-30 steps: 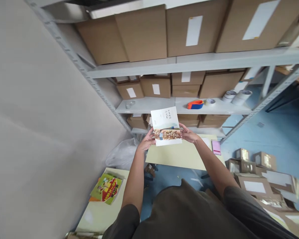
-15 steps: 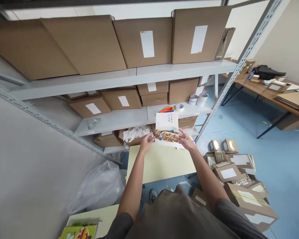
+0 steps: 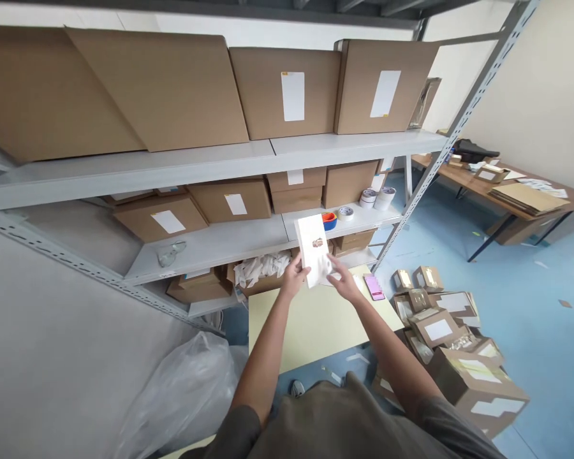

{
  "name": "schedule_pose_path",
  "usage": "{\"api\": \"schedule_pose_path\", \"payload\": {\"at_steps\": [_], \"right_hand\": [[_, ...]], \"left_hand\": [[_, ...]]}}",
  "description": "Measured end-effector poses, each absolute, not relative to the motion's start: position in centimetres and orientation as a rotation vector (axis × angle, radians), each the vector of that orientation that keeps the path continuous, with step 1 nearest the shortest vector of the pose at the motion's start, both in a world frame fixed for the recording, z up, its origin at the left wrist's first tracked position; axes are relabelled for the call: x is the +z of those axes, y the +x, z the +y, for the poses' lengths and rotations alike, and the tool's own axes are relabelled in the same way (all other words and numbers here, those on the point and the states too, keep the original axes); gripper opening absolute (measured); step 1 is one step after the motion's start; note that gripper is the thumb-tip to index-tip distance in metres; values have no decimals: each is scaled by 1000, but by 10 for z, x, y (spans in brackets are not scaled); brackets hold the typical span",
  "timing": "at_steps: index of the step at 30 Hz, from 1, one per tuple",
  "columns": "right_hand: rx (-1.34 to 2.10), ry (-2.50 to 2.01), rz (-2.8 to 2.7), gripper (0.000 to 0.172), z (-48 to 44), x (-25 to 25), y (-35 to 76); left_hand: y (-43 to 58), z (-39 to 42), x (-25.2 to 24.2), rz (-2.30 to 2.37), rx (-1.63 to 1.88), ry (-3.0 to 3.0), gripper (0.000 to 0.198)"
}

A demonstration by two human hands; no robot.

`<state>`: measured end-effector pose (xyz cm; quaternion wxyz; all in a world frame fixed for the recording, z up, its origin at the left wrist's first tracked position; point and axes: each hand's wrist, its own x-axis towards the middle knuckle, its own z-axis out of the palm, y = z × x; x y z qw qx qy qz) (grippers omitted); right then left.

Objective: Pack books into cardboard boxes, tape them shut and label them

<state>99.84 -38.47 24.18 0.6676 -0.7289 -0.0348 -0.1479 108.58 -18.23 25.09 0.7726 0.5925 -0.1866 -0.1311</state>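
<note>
A grey metal rack [image 3: 268, 153] fills the wall at 12 o'clock, its shelves stacked with brown cartons [image 3: 287, 95] bearing white labels, and tape rolls [image 3: 377, 197] sit at the end of the middle shelf. Below it stands a pale yellow table [image 3: 310, 331]. The floor [image 3: 530, 306] is blue. At 2 o'clock a wooden desk [image 3: 526, 197] stands along the cream wall [image 3: 545, 95]. Small cartons [image 3: 440, 328] lie scattered at 4 o'clock, and a clear plastic bag [image 3: 186, 389] slumps at 7 o'clock.

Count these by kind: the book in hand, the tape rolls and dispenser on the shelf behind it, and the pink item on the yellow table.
Book: 1
Tape rolls: 3
Tape dispenser: 1
Pink flat item: 1
Total: 6
</note>
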Motion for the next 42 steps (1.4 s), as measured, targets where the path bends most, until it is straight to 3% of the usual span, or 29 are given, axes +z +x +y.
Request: {"api": "schedule_pose_path", "payload": {"at_steps": [4, 7, 15, 18, 21, 23, 28, 32, 36, 39, 42], "right_hand": [[-192, -1453, 36, 84, -421, 254, 1006], [16, -1303, -10, 82, -439, 259, 1007], [139, -1210, -41, 76, -468, 257, 1002], [124, -1196, -67, 74, -478, 261, 1001], [12, -1248, -94, 73, -477, 266, 1002], [-63, -1314, -144, 72, -467, 269, 1003], [-122, -1441, -345, 75, -432, 271, 1006], [-152, -1530, -426, 71, -439, 268, 1010], [-367, -1536, -69, 75, -481, 257, 1017], [-162, -1404, 63, 75, -510, 245, 1015], [91, -1271, -13, 61, -521, 238, 1009]], "left_hand": [[1103, -147, 259, -451, -446, 1148, 100], [1108, -140, 260, -414, -493, 1245, 101], [1110, -151, 248, -392, -500, 1326, 97], [1107, -162, 249, -269, -313, 1433, 87], [1093, -187, 256, -229, -68, 1588, 60], [1079, -212, 264, -343, -86, 1605, 54], [1049, -267, 278, -517, -208, 1469, 93], [1050, -259, 286, -419, -136, 1435, 96], [1054, -226, 285, -367, -239, 1305, 98], [1049, -206, 274, -308, -349, 1261, 103], [1043, -194, 257, -231, -370, 1257, 103]]}}
